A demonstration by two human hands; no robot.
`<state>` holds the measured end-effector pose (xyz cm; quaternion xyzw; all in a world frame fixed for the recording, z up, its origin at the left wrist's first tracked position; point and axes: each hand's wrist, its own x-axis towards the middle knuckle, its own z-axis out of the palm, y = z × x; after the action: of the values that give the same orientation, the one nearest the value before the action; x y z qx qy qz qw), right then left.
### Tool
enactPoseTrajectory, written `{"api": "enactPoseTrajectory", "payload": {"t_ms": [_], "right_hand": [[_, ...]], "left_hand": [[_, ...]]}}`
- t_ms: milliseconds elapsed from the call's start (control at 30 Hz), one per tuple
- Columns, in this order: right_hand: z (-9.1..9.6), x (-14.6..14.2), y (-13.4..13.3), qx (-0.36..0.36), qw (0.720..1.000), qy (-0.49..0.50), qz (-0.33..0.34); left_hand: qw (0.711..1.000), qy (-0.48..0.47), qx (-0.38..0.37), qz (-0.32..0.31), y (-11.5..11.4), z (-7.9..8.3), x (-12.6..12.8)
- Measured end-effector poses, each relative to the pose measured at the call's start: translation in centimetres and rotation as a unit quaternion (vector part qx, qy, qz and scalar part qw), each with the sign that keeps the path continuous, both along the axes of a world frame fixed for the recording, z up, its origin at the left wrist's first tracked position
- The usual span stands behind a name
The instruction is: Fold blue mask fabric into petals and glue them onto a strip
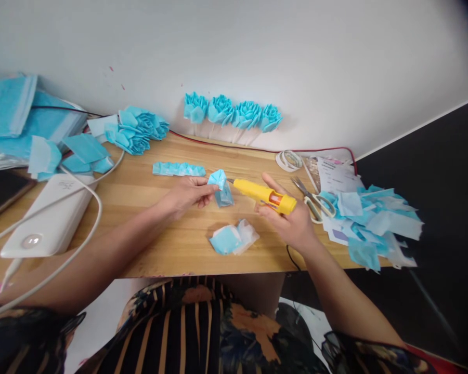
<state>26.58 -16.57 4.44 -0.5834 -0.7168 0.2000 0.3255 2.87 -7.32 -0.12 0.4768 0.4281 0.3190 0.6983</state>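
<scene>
Between the thumb and fingers of my left hand (193, 195) is a folded light-blue fabric petal (217, 179). My right hand (290, 221) is wrapped round a yellow glue gun (263, 195), whose nozzle points left and sits right by the petal; I cannot tell whether it touches. Just below the petal lies another blue folded piece (224, 196), partly covered. A row of folded blue petals (178, 169) rests beyond my left hand. Nearer the table's front edge are loose blue and white pieces (234, 237).
Several blue fabric flowers (234, 111) on white stems lean against the wall; more flowers (136, 130) lie to the left. A white power bank (49, 215) with a cable, a phone (3, 192) and blue sheets (27, 114) are leftmost. Scissors (315, 200) and fabric scraps (374, 221) lie right.
</scene>
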Motion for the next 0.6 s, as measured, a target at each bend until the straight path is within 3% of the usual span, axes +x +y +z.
{"api": "enactPoseTrajectory", "payload": {"t_ms": [600], "right_hand": [[-0.2, -0.79, 0.26, -0.04, 0.999, 0.003, 0.014]], "left_hand": [[1.0, -0.004, 0.016, 0.001, -0.04, -0.18, -0.02]]}}
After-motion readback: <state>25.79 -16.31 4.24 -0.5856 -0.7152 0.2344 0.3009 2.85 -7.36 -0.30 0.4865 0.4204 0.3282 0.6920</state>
